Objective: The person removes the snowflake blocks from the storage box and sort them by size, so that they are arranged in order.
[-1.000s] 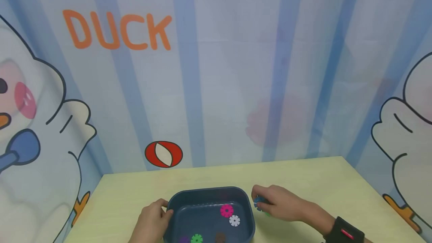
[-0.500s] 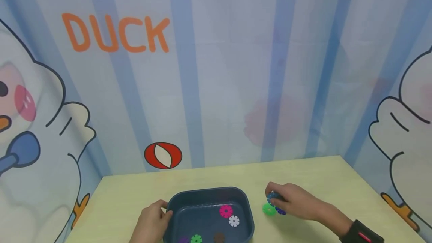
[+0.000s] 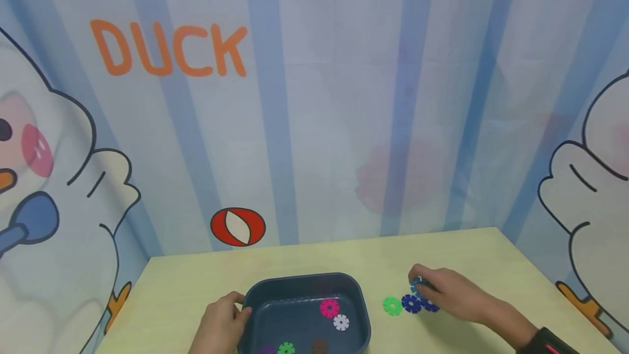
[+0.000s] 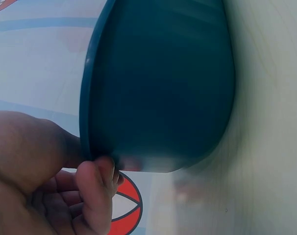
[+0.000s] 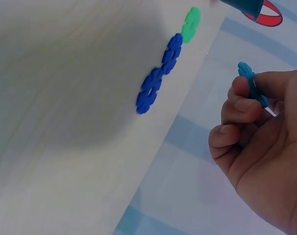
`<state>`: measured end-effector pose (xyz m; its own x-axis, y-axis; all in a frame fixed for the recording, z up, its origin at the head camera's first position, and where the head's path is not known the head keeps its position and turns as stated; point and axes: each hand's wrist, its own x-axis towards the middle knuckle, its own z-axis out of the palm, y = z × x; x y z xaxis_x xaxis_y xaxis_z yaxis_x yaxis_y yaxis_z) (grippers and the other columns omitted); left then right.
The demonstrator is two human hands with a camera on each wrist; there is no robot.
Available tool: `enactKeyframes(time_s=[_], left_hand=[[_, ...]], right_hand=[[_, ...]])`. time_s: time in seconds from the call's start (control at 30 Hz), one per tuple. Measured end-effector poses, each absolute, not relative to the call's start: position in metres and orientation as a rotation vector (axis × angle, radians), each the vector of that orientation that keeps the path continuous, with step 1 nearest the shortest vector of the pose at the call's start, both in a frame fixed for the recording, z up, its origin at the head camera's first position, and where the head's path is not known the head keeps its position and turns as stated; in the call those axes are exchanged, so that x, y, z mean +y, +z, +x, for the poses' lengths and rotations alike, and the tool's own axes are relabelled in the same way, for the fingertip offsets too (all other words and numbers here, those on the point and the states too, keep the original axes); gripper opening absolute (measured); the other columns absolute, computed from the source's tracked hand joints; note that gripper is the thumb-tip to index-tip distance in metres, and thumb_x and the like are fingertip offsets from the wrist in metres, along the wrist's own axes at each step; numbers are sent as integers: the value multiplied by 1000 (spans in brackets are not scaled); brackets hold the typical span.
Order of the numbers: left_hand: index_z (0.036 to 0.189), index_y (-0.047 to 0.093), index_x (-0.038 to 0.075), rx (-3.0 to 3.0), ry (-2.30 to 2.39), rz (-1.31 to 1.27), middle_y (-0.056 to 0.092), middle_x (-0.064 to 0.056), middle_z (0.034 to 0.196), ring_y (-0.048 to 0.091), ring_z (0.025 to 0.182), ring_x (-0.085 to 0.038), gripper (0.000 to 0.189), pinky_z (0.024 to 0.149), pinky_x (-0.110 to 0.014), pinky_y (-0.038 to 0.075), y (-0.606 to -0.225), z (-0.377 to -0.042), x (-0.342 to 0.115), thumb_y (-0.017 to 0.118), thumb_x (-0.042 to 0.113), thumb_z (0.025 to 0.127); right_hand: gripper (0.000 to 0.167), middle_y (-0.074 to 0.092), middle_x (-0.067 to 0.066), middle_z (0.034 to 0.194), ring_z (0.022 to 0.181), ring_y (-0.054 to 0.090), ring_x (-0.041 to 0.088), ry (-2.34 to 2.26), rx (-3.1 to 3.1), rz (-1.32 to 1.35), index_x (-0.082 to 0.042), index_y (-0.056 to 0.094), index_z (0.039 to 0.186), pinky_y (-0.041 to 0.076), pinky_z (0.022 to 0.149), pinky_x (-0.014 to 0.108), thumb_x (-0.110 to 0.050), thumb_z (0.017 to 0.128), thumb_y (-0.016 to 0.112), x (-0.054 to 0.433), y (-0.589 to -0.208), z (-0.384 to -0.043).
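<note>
My left hand [image 3: 218,322] grips the left rim of a dark blue plastic bin [image 3: 295,283], seen closely in the left wrist view as a blue wall [image 4: 158,88]. My right hand [image 3: 457,294] pinches a light blue notched snowflake disc [image 5: 251,84] between thumb and fingers, above the table. Below and left of it, a green disc [image 3: 392,306], a dark blue disc [image 3: 410,304] and a second dark blue disc [image 3: 430,306] form a row on the table; my right hand partly covers the last one in the head view.
Inside the bin lie a pink disc [image 3: 329,308], a white disc [image 3: 341,322], a green one [image 3: 286,348], and brown and purple pieces cut off by the frame. The pale yellow table [image 3: 196,277] ends at a printed duck curtain [image 3: 334,124].
My right hand has moved right, away from the bin, with the light blue disc in its fingers. The row of green and dark blue discs has come into sight. My left hand stays at the rim.
</note>
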<state>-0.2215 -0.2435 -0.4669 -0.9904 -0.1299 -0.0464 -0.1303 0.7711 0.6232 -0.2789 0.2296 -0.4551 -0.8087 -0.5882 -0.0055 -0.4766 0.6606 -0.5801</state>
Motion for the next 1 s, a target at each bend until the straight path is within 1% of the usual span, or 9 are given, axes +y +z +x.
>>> enactKeyframes(time_s=[0.13, 0.3, 0.47, 0.63, 0.73, 0.8, 0.9, 1.0], left_hand=[[112, 70, -8, 2951, 1044, -223, 60, -3, 67, 55, 60, -16, 21, 57, -31, 46, -467, -221, -243, 72, 8, 98], [113, 69, -8, 2948, 1034, -238, 60, -3, 68, 55, 61, -17, 21, 57, -31, 47, -467, -222, -243, 72, 7, 98], [114, 69, -8, 2942, 1023, -251, 60, -3, 68, 55, 61, -17, 22, 57, -31, 47, -467, -223, -242, 72, 7, 98], [113, 69, -8, 2944, 1024, -224, 61, -3, 68, 56, 61, -16, 23, 57, -32, 47, -468, -222, -242, 73, 8, 98], [113, 69, -8, 2960, 1009, -218, 61, -3, 69, 56, 62, -16, 24, 57, -32, 47, -468, -221, -244, 74, 8, 97], [113, 69, -8, 2970, 999, -219, 60, -3, 68, 55, 61, -16, 24, 57, -32, 47, -468, -220, -245, 74, 8, 97], [113, 69, -8, 2974, 995, -209, 58, -3, 68, 54, 61, -16, 24, 57, -32, 46, -468, -220, -245, 74, 9, 97], [113, 69, -9, 2964, 997, -202, 58, -3, 68, 54, 61, -17, 25, 56, -32, 45, -468, -222, -243, 74, 9, 97]], right_hand=[[15, 69, -4, 92, 66, 51, 3, -831, 2714, -815, -16, 59, 124, 42, 62, 29, -22, 112, 55, 242, -458, -281], [12, 69, -3, 96, 71, 53, 3, -807, 2761, -779, -14, 58, 122, 42, 62, 28, -16, 111, 55, 256, -464, -282], [12, 69, -3, 97, 72, 54, 3, -798, 2792, -726, -13, 56, 123, 42, 63, 28, -17, 111, 55, 268, -471, -285], [16, 67, -3, 87, 67, 51, 4, -804, 2790, -697, -11, 54, 124, 39, 60, 28, -15, 109, 58, 278, -480, -287], [16, 57, -5, 76, 61, 43, 4, -843, 2772, -682, -10, 54, 123, 35, 57, 27, -13, 108, 59, 280, -486, -290], [15, 50, -5, 72, 60, 39, 4, -874, 2762, -663, -9, 55, 122, 33, 57, 27, -12, 108, 59, 280, -489, -292], [12, 42, -5, 70, 59, 37, 6, -915, 2747, -606, -9, 55, 119, 32, 57, 27, -10, 108, 58, 283, -493, -292], [9, 43, -4, 70, 61, 39, 8, -945, 2720, -565, -10, 55, 116, 33, 58, 27, -9, 108, 58, 288, -496, -289]])
